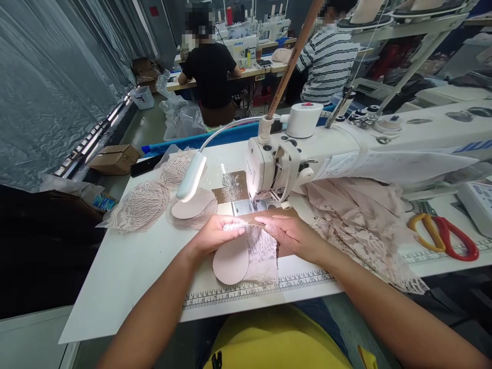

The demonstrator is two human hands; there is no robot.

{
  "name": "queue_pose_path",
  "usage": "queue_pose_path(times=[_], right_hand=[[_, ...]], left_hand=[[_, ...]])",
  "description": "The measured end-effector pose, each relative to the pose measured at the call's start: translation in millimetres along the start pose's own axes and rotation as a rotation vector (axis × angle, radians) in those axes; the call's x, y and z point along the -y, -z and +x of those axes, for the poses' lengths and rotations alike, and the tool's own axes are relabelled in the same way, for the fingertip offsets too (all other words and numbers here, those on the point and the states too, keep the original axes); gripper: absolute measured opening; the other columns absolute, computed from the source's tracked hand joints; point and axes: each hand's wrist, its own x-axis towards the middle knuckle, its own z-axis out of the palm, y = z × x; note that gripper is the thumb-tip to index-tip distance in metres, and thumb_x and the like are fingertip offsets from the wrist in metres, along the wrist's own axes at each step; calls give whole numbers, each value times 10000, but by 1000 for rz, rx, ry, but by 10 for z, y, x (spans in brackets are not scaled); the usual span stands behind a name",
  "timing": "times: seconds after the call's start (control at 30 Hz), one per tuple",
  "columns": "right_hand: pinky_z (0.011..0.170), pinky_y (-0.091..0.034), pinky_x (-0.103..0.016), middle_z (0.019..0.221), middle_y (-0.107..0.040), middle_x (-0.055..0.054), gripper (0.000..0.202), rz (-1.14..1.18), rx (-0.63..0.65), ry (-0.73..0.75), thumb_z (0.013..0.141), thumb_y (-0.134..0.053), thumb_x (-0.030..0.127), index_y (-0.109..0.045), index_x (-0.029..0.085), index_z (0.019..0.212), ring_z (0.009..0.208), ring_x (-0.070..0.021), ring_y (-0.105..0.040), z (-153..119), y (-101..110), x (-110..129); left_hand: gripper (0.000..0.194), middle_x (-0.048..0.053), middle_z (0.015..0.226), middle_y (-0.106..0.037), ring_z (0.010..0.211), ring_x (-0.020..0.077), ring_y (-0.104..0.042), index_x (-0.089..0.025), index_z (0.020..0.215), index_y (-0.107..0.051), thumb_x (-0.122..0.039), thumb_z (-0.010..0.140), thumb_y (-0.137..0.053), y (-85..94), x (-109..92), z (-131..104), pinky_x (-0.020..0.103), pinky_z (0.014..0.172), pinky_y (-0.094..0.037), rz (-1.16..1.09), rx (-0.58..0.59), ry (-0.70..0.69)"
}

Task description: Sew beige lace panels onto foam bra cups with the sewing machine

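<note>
In front of the sewing machine (pixel 274 169), my left hand (pixel 219 233) pinches the upper edge of a pale pink lace piece (pixel 263 256). A smooth rounded pad (pixel 231 262) hangs below that hand, over the lace. My right hand (pixel 286 233) is closed at the same edge, its fingertips close to the left ones. Something thin and dark shows at its fingertips, too small to name. Both hands are just on the near side of the needle and presser foot (pixel 257 205), under the lit work lamp (pixel 191 177).
Lace cups (pixel 140 205) and stacked pads (pixel 194 205) lie left on the white table (pixel 115 277). Lace fabric (pixel 353 220) is heaped at right, beside scissors with red and yellow handles (pixel 444 236). A ruler strip (pixel 265 292) runs along the front edge. Two people sit at machines beyond.
</note>
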Motion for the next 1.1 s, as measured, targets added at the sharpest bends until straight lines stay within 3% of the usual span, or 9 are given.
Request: queue_pose_path(times=[0.17, 0.37, 0.5, 0.63, 0.73, 0.9, 1.1], right_hand=[[953, -462, -389, 1182, -663, -61, 325, 86, -8, 17, 893, -530, 331, -652, 220, 1173, 1104, -221, -596, 92, -24, 120], [780, -489, -302, 1004, -701, -33, 220, 159, -1, 17, 859, -578, 266, -662, 203, 1052, 902, -183, -633, 138, -99, 216], [710, -468, -276, 914, -692, -21, 153, 187, 1, -15, 862, -575, 264, -661, 194, 966, 821, -160, -621, 158, -151, 248], [712, -474, -288, 879, -692, -30, 164, 228, -10, -34, 882, -549, 285, -674, 189, 927, 809, -162, -623, 153, -166, 241], [707, -480, -286, 879, -689, -35, 166, 258, -13, -50, 872, -559, 297, -671, 184, 919, 801, -161, -624, 145, -144, 202], [711, -472, -275, 907, -681, -30, 158, 248, 47, -39, 840, -597, 295, -654, 187, 940, 816, -160, -616, 149, -115, 181], [660, -437, -263, 784, -652, -9, 162, 252, 22, -45, 873, -551, 305, -647, 184, 826, 733, -144, -587, 170, -197, 198]], left_hand=[[301, 111, 1016, -719, 940, 231, -651, -136, 970, -734, -365, 778, -698, -2, -7, -22, 335, 853, -488, 3, 81, -48], [346, 126, 1008, -713, 992, 255, -632, -124, 1014, -729, -360, 760, -715, -17, 13, -26, 359, 904, -463, -46, 135, -43], [271, 55, 771, -682, 760, 173, -609, -116, 839, -739, -372, 750, -723, -21, 44, -17, 273, 712, -459, -58, 143, -42], [343, -35, 526, -453, 523, 70, -381, -110, 584, -624, -400, 735, -726, -26, 59, -19, 215, 497, -295, -3, 125, -26], [354, -43, 533, -399, 528, 63, -326, -111, 583, -599, -406, 731, -726, -38, 49, -23, 216, 495, -264, 10, 126, -13], [346, -9, 596, -464, 591, 95, -407, -110, 645, -627, -433, 703, -734, -67, 49, -13, 231, 536, -306, 10, 148, 6], [482, -61, 520, -262, 515, 53, -222, -140, 480, -418, -434, 726, -711, -80, 61, -9, 232, 483, -152, 107, 157, -22]])
